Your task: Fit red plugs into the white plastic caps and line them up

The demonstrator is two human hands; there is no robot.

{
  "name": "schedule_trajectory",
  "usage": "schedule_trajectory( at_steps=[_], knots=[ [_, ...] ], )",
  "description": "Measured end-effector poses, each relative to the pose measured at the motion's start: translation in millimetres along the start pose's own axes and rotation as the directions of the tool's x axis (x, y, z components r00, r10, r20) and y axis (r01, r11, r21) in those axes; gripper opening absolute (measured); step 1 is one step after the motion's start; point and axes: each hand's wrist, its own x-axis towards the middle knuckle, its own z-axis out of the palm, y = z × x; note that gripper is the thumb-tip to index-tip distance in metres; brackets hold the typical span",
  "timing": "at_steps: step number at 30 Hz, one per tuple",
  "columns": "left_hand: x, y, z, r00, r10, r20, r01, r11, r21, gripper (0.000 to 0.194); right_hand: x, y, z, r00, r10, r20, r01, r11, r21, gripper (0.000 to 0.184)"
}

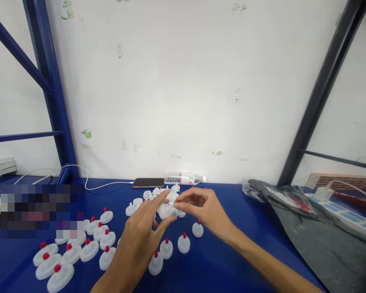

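My left hand (143, 228) is closed on a white plastic cap (164, 211), thumb under it and fingers over it, above the blue table (225, 260). My right hand (201, 207) pinches a small red tip (178, 202) right at the top of that cap. Just behind the hands lies a loose pile of white caps without red tips (149, 195). In front and to the left stand several white caps with red tips (88, 244), set upright in rows.
A phone (148, 182) on a white cable and a lying water bottle (184, 178) rest by the wall. Grey plastic bags (293, 203) and a power strip (347, 215) fill the right side. Blue rack posts (53, 101) rise at left, a dark one (320, 93) at right.
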Motion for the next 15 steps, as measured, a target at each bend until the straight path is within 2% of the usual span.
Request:
schedule_trajectory(
  at_steps=[2,5,9,12,15],
  knots=[
    [-2,-1,0.6,0.998,0.062,0.009,-0.062,0.998,-0.01,0.053,-3,4,6,1.0,0.009,0.012,-0.009,1.0,0.008,0.017],
    [-2,-2,0.7,0.995,0.092,0.03,-0.091,0.996,-0.019,0.055,-7,8,9,1.0,0.01,-0.007,-0.01,1.0,0.028,0.017],
    [1,2,-1.4,0.992,0.109,0.064,-0.108,0.994,-0.018,0.059,-5,4,3,1.0,-0.024,0.001,0.024,0.997,-0.067,0.013],
    [4,10,-7.6,1.0,0.017,0.002,-0.017,1.0,-0.008,0.051,3,-2,-16,0.998,-0.057,-0.024,0.049,0.965,-0.258,0.013],
    [7,17,-14.9,0.991,-0.098,-0.096,0.097,0.995,-0.017,0.031,10,-1,-41,0.999,-0.03,-0.039,0.003,0.834,-0.552,0.01]
  ],
)
